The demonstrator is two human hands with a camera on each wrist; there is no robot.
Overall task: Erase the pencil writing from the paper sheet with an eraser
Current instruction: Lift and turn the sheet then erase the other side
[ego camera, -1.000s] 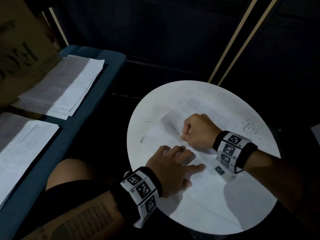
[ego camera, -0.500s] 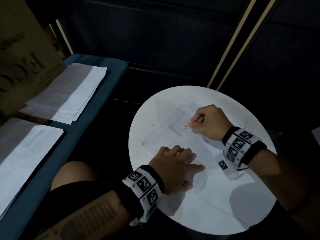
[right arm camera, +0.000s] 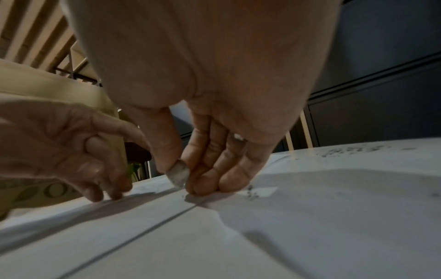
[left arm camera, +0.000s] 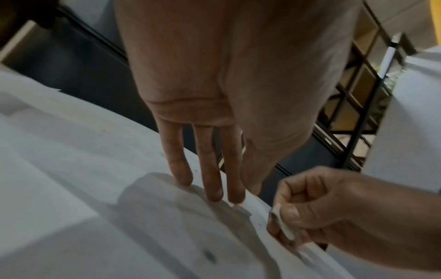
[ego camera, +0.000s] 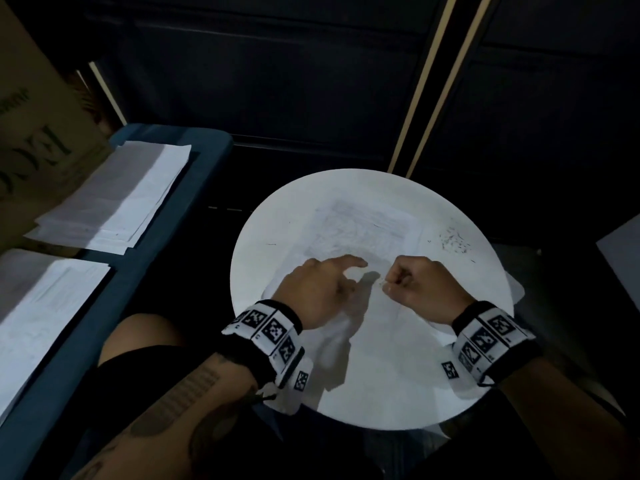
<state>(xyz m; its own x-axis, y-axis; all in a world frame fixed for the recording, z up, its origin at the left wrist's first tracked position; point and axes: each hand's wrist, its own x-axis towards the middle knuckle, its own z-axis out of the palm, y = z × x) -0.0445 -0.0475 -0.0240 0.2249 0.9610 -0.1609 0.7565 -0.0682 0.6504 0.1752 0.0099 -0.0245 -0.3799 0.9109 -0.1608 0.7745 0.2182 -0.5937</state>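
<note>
A white paper sheet (ego camera: 363, 233) with faint grey pencil marks lies on the round white table (ego camera: 277, 220). My right hand (ego camera: 398, 282) is curled into a fist over the sheet's middle. It pinches a small, grey-smudged white eraser (right arm camera: 179, 174) between thumb and fingers, with the eraser's tip close to the paper (right arm camera: 310, 217). That eraser (left arm camera: 282, 224) also shows in the left wrist view. My left hand (ego camera: 332, 275) is just left of it, fingers straight, fingertips (left arm camera: 214, 192) touching the sheet (left arm camera: 71, 169).
Dark eraser crumbs (ego camera: 453, 242) are scattered on the table's far right. A blue bench on the left holds two paper stacks (ego camera: 117, 199) (ego camera: 41, 306) beside a cardboard box (ego camera: 31, 133). My knee (ego camera: 145, 334) is by the table's near-left edge.
My right hand has drawn back from the far part of the sheet toward me with the eraser. My left hand has moved up next to it, forefinger stretched out.
</note>
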